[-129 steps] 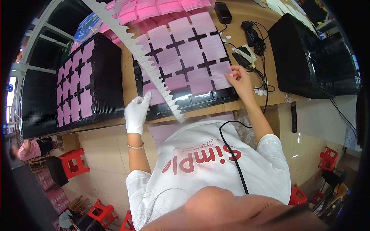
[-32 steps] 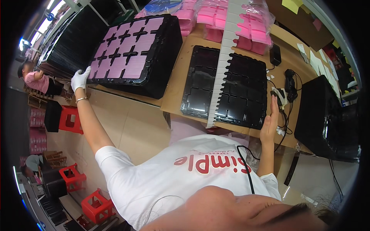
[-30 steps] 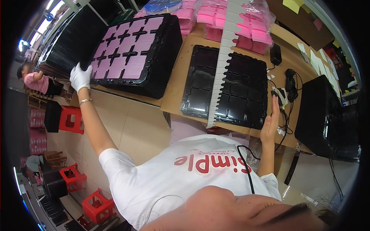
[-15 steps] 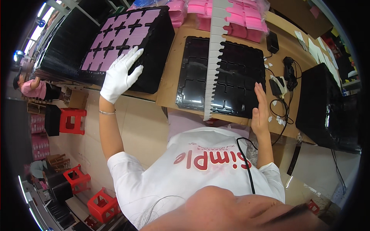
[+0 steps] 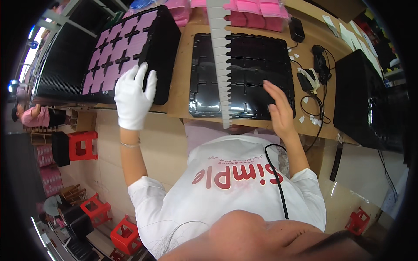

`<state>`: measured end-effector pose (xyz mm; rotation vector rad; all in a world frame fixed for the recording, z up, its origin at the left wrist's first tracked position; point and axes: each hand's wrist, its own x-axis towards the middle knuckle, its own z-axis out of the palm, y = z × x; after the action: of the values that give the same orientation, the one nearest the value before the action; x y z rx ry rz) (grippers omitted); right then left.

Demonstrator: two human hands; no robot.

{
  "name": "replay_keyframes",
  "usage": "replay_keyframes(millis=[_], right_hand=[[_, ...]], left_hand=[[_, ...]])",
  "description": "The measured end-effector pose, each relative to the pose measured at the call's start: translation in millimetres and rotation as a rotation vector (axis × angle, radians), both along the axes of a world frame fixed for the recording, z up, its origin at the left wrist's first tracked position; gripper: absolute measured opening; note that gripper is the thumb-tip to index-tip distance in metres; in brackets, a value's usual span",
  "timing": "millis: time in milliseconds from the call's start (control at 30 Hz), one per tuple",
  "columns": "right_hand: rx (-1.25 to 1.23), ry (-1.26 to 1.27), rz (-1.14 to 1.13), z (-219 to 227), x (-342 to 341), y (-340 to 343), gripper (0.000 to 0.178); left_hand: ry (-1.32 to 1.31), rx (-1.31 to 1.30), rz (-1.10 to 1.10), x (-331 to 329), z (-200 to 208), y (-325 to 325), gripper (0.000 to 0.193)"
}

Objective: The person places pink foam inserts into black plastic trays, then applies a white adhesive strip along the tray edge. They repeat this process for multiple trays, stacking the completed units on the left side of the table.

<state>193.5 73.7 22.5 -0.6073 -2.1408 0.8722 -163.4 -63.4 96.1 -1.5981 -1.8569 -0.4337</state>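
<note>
My left hand, in a white glove, is held at the near right corner of a stack of black trays, fingers stretched and thumb apart. Flat pink pieces fill the compartments of the top tray. Whether the fingertips touch it, I cannot tell. My bare right hand is over the near right part of a black plastic tray on the table, its fingers extended and nothing in them. A pale grey strip with a toothed edge crosses this tray from far to near.
Bagged pink pieces lie at the table's far side. To the right are a small black box, cables, paper scraps and a tall black stack. Red stools and other people are at the left.
The whole view has shifted somewhat. My left hand has drawn back toward me from the top of the pink-filled tray. My right hand has come leftward over the black tray.
</note>
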Motion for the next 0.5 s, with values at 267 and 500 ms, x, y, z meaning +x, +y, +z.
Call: replay_keyframes(millis=[267,500], right_hand=[[-0.385,-0.205,0.042,-43,-66,-9,0.028],[-0.447,-0.167,0.161,-67,-70,-31,0.022]], left_hand=[[-1.634,-0.423,-0.116,113,-92,33,0.032],[-1.819,0.217,-0.089,97,-93,29,0.018]])
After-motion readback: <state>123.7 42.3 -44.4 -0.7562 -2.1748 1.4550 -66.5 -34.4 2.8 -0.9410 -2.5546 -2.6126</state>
